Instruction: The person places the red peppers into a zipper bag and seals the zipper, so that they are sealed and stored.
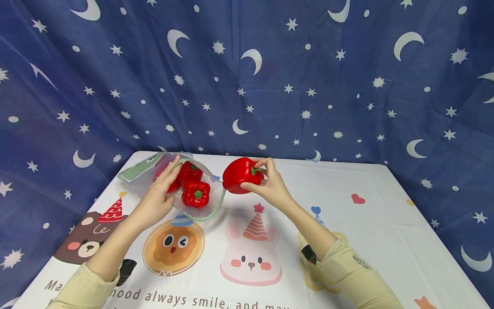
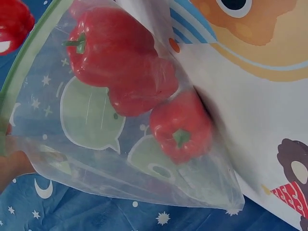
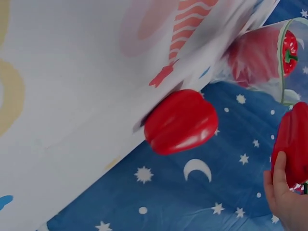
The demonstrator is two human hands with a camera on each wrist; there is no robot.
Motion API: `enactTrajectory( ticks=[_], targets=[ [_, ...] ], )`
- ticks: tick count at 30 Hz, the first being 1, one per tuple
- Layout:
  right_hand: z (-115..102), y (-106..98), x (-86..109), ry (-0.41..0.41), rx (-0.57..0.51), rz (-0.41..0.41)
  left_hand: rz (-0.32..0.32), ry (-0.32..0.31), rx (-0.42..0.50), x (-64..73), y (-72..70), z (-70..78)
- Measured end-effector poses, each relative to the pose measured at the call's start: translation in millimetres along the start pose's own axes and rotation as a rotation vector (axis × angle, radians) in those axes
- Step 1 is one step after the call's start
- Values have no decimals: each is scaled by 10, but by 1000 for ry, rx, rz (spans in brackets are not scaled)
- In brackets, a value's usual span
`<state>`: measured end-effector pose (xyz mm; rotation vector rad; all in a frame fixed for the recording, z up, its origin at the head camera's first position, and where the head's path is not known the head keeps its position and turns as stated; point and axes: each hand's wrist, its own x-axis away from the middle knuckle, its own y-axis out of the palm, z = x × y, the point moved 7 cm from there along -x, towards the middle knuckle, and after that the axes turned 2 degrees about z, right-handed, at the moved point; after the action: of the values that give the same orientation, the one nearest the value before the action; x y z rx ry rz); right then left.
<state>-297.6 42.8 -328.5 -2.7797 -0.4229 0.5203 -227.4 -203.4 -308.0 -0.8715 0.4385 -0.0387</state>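
A clear zip bag [image 1: 221, 201] with a green rim lies on its side, its mouth towards the right, with several red bell peppers [image 2: 182, 127] inside. My left hand [image 1: 158, 199] holds the bag's rim, long fingers along the upper side and thumb lower at the opening. In my right hand [image 1: 272, 184] is another red bell pepper [image 1: 241, 175], gripped around its green stem end by thumb and fingers. Its blunt end points at the bag's mouth, right beside the rim. One more red bell pepper [image 3: 180, 122] lies on the table, mostly hidden behind the right hand in the head view.
The white tablecloth [image 1: 347, 240] carries printed cartoon animals, hearts and lettering. A blue curtain [image 1: 270, 64] with white moons and stars hangs behind the table's far edge and along its left side.
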Motion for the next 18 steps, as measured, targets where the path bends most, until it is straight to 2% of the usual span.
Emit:
enactTrajectory(
  ticks=[5, 11, 18],
  targets=[
    [-82, 67, 27, -53, -5, 7, -37, -26, 5, 29, 23, 24],
    [-186, 247, 102, -105, 43, -67, -69, -29, 24, 50, 45, 46],
    [-328, 469, 249, -238, 169, -158, -69, -11, 30, 55, 56, 67]
  ],
)
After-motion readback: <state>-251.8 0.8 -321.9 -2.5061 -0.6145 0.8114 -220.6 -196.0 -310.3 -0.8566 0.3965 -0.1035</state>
